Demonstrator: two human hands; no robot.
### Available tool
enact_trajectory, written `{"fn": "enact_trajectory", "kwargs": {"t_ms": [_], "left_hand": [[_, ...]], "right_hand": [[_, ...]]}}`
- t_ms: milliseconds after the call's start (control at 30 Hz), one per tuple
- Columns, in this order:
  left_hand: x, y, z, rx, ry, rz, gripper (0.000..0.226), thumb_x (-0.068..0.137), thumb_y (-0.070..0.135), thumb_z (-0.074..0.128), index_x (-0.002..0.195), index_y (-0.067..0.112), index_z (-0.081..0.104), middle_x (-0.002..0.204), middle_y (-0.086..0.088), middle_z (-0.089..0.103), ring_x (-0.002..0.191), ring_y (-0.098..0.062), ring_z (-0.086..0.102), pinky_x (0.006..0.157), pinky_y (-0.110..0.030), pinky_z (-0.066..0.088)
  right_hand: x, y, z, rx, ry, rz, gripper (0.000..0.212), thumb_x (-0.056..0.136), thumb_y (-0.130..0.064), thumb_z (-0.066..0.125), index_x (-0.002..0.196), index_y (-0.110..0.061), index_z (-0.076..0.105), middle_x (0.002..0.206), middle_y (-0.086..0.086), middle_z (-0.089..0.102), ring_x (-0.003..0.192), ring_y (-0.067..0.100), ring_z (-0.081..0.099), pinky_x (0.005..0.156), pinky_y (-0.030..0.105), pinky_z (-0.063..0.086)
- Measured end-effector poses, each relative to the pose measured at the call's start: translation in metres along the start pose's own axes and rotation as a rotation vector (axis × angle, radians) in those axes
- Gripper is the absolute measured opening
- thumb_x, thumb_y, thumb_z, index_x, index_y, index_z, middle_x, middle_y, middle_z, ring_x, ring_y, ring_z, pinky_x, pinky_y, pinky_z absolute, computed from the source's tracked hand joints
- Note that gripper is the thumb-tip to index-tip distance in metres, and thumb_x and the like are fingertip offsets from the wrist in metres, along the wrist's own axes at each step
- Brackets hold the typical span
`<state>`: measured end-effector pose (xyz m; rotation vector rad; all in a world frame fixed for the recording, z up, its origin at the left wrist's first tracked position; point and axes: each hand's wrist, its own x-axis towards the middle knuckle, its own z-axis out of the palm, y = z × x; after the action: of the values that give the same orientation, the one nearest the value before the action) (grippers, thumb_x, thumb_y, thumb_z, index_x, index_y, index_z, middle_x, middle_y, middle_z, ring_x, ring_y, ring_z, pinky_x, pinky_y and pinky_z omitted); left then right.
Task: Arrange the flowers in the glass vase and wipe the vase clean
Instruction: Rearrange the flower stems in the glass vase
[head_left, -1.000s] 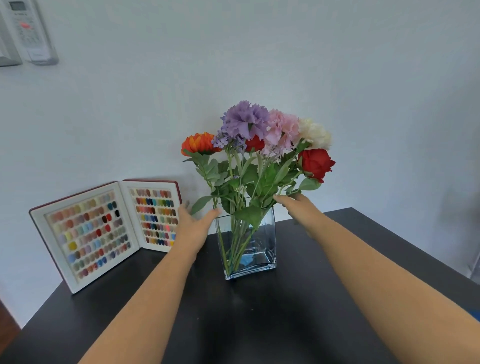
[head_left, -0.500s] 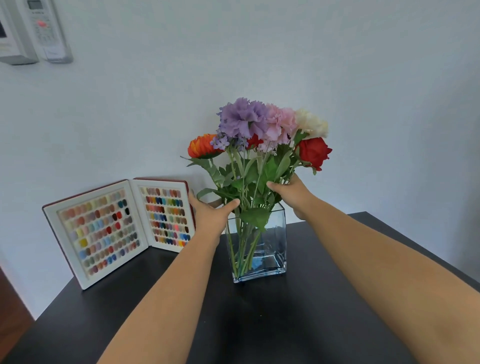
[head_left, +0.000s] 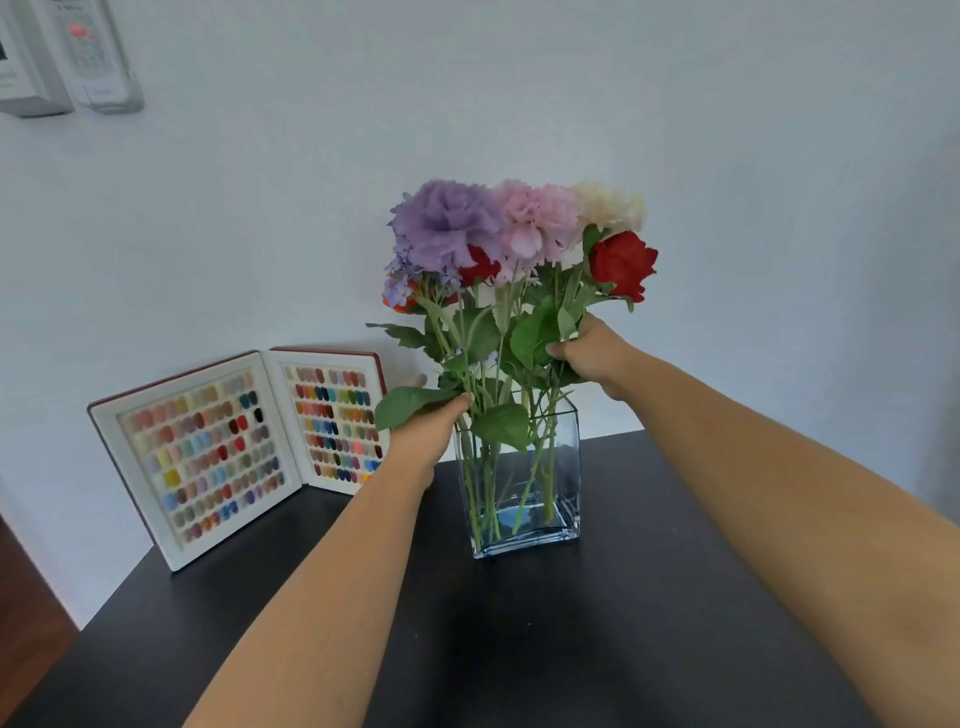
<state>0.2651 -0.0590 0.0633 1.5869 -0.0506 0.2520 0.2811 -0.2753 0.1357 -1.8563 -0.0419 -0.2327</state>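
A square glass vase (head_left: 563, 467) stands on the black table (head_left: 597, 649), with a little water at its bottom. Several flowers (head_left: 514, 228) stand in it: purple, pink, cream, red roses and an orange one mostly hidden behind the purple. My left hand (head_left: 426, 431) grips the stems and leaves at the vase's left rim. My right hand (head_left: 597, 353) is closed around stems higher up on the right, just under the red rose (head_left: 623, 265).
An open red-edged sample book (head_left: 239, 447) of coloured nail tips leans against the white wall at the back left of the table. Two wall-mounted control units (head_left: 67, 57) hang at the upper left. Brown floor shows at the lower left.
Both hands rose from beside the vase's rim and closed on the stems. The blooms have been gathered tighter, and the orange flower has shifted in behind the purple one.
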Motion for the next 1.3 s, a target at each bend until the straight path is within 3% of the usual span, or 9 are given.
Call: {"fn": "enact_trajectory", "kwargs": {"t_ms": [133,267,333,467,567,700,933,1167,1300], "left_hand": [[-0.004,-0.005,-0.003,-0.012,-0.027,-0.05,0.077,0.084,0.035,0.075,0.149,0.022,0.037,0.149,0.002,0.045,0.127,-0.01,0.042,0.099,-0.026,0.027],[-0.01,-0.009,-0.007,-0.005,-0.105,-0.129,0.078,0.077,0.054,0.074,0.143,0.023,0.046,0.15,0.003,0.044,0.139,-0.017,0.037,0.102,-0.031,0.026],[-0.015,-0.013,-0.011,-0.001,-0.093,-0.132,0.082,0.078,0.057,0.072,0.145,0.02,0.044,0.15,0.004,0.043,0.137,-0.017,0.038,0.102,-0.033,0.027],[-0.026,-0.021,-0.019,-0.013,0.008,-0.07,0.066,0.082,0.048,0.072,0.138,0.019,0.052,0.136,0.005,0.055,0.123,-0.012,0.048,0.097,-0.031,0.033],[-0.039,-0.021,-0.024,-0.059,0.107,-0.022,0.037,0.087,0.034,0.071,0.121,0.021,0.063,0.11,0.014,0.063,0.101,-0.002,0.056,0.086,-0.022,0.038],[-0.06,-0.024,-0.024,-0.027,0.215,0.116,0.013,0.089,0.014,0.067,0.099,0.023,0.067,0.094,0.014,0.064,0.08,0.009,0.059,0.066,-0.004,0.042],[-0.103,-0.034,-0.014,0.15,0.163,0.305,0.025,0.087,0.006,0.067,0.089,0.031,0.066,0.082,0.017,0.065,0.076,0.006,0.059,0.066,-0.005,0.043],[-0.143,-0.037,0.023,0.258,-0.047,0.384,0.028,0.086,0.005,0.067,0.089,0.032,0.064,0.088,0.011,0.064,0.08,-0.002,0.059,0.071,-0.011,0.046],[-0.159,-0.028,0.056,0.248,-0.164,0.407,0.028,0.087,0.005,0.066,0.087,0.033,0.064,0.087,0.012,0.065,0.079,0.0,0.059,0.068,-0.009,0.044]], "right_hand": [[-0.004,0.011,0.001,0.058,-0.019,0.032,0.017,0.09,-0.012,0.065,0.093,-0.021,0.051,0.102,0.006,0.066,0.088,0.02,0.063,0.072,0.035,0.051],[-0.009,0.023,0.0,0.074,0.005,0.051,0.038,0.087,-0.024,0.07,0.113,-0.015,0.044,0.109,0.001,0.057,0.089,0.013,0.053,0.079,0.031,0.043],[-0.015,0.03,-0.001,0.087,0.009,0.086,0.052,0.086,-0.031,0.07,0.125,-0.013,0.041,0.117,-0.001,0.052,0.107,0.018,0.051,0.092,0.037,0.042],[-0.031,0.049,-0.003,0.153,-0.039,0.109,0.07,0.086,-0.043,0.065,0.142,-0.015,0.034,0.141,0.001,0.047,0.122,0.021,0.043,0.091,0.037,0.036],[-0.045,0.064,-0.006,0.186,-0.023,0.138,0.084,0.086,-0.049,0.061,0.153,-0.021,0.018,0.155,0.002,0.031,0.137,0.025,0.035,0.106,0.042,0.034],[-0.069,0.082,-0.009,0.224,0.069,0.119,0.071,0.089,-0.045,0.057,0.15,-0.027,0.027,0.155,0.0,0.032,0.139,0.025,0.033,0.112,0.051,0.029],[-0.108,0.092,-0.018,0.187,0.076,0.12,0.041,0.092,-0.028,0.058,0.133,-0.028,0.049,0.13,0.001,0.052,0.122,0.019,0.046,0.1,0.037,0.038],[-0.146,0.092,-0.037,-0.035,0.027,0.039,0.022,0.09,-0.024,0.059,0.11,-0.032,0.062,0.111,-0.011,0.059,0.106,0.003,0.055,0.075,0.021,0.041],[-0.173,0.095,-0.062,-0.24,0.03,-0.075,0.022,0.09,-0.026,0.059,0.107,-0.04,0.062,0.112,-0.018,0.056,0.101,0.0,0.054,0.077,0.017,0.041]]}}
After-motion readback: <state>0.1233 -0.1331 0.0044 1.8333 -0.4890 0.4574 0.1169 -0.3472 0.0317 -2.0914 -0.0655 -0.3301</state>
